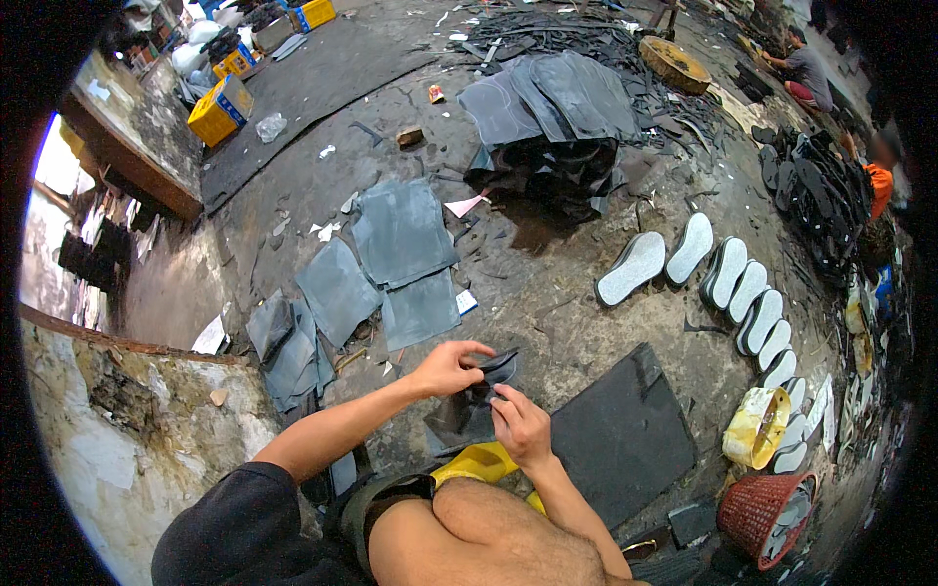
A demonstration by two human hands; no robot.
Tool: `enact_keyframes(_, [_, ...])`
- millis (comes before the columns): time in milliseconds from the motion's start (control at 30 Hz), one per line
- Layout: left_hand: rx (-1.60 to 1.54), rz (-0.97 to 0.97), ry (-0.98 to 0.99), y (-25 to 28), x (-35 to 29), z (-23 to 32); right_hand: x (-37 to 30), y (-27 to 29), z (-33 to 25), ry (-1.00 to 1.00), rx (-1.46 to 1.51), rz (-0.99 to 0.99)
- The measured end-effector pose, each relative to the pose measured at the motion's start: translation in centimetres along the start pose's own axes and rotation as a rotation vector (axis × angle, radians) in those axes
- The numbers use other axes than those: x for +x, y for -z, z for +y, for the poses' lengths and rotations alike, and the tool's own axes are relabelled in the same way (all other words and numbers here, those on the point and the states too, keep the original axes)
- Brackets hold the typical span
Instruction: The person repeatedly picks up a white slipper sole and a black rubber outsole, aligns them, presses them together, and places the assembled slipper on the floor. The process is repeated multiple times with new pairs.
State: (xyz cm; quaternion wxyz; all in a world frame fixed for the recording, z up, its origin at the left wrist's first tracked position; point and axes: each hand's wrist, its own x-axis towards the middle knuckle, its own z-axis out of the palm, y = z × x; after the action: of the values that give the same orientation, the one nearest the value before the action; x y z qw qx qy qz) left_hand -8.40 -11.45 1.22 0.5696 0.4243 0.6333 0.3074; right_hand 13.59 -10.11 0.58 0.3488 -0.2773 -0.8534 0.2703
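Observation:
Just above my bent knees, my left hand (451, 369) pinches a thin, dark, flexible sheet piece (501, 367) by its upper left side. From below, my right hand (521, 427) is closed on the same piece at its lower edge, thumb and fingers together. The piece looks curved and partly folded between the two hands. Under them lies another dark, shiny sheet (459, 422), partly covered by my arms. To the right of my right hand a large black flat board (625, 430) rests on the floor.
Grey sheets (401, 234) lie ahead on the left, with a tall stack of dark sheets (557, 98) beyond. Pale-topped shoe soles (630, 269) curve down the right side towards a yellow container (755, 428) and a red basket (767, 518). Two people sit far right.

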Motion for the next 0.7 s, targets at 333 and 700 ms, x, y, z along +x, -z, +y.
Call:
enact_keyframes(333, [0.697,0.395,-0.277,3.6,4.9,-3.8,-1.2,6.6,-1.8,0.09,-0.045,0.186])
enact_keyframes(700, [0.599,0.113,-0.284,6.1,4.4,-7.1,-20.9,14.0,8.8,-1.111,0.182,1.013])
